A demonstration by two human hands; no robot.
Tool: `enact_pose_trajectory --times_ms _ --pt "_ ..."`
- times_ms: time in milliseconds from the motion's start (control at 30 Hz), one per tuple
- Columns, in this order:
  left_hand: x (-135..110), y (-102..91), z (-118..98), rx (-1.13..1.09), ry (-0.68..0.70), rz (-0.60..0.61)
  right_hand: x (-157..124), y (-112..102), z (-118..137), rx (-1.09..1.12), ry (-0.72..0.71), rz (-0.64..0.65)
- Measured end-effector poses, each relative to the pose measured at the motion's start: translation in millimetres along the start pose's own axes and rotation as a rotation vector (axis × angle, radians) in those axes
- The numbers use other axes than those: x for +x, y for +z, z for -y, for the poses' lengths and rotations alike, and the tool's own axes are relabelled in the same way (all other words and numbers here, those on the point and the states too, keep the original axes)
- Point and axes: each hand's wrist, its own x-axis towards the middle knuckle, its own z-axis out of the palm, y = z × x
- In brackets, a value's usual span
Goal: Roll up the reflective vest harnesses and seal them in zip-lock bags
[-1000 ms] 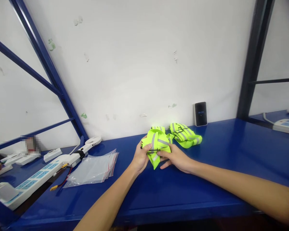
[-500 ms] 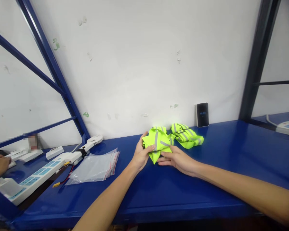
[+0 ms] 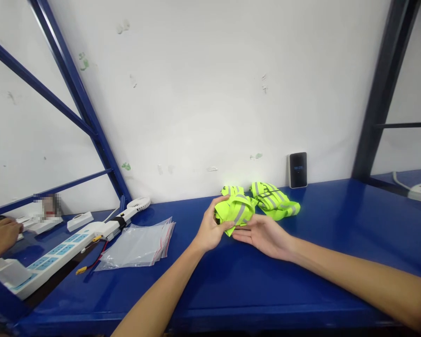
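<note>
A folded neon-yellow reflective vest (image 3: 237,213) with grey stripes sits between both hands above the blue table (image 3: 231,281). My left hand (image 3: 211,229) grips its left side, thumb on top and fingers curled round the bundle. My right hand (image 3: 264,234) lies palm up under its right side, fingers fairly flat and touching the fabric. A second folded vest (image 3: 275,201) lies on the table just behind to the right. A smaller piece of the same yellow fabric (image 3: 231,190) shows behind the held bundle.
A stack of clear zip bags (image 3: 138,245) lies to the left. Further left are a white power strip (image 3: 61,252), a small white fan (image 3: 136,204) and another person's hand (image 3: 2,234). A dark device (image 3: 298,169) leans on the wall. Blue shelf posts (image 3: 382,93) stand at both sides.
The bundle has been folded tighter and lifted slightly. My right hand has turned palm up beneath it. The other person's hand at far left has moved a little to the right.
</note>
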Motion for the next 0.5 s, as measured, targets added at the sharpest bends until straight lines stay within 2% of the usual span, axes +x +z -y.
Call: enact_pose_trajectory --times_ms 100,300,367,500 --pt "-0.2 1.9 -4.4 0.049 0.060 -0.015 -2.1 -0.1 5.7 0.043 -0.005 0.056" --pt "2.7 -1.6 -7.3 0.032 0.055 -0.039 -7.6 3.1 16.7 -0.004 -0.012 0.185" --pt "3.3 -2.2 -5.6 0.044 0.057 -0.027 -7.2 3.5 17.9 0.019 -0.034 0.164" --pt "3.7 2.0 -1.7 0.086 0.110 0.028 -3.2 0.3 16.6 -0.012 -0.129 0.037"
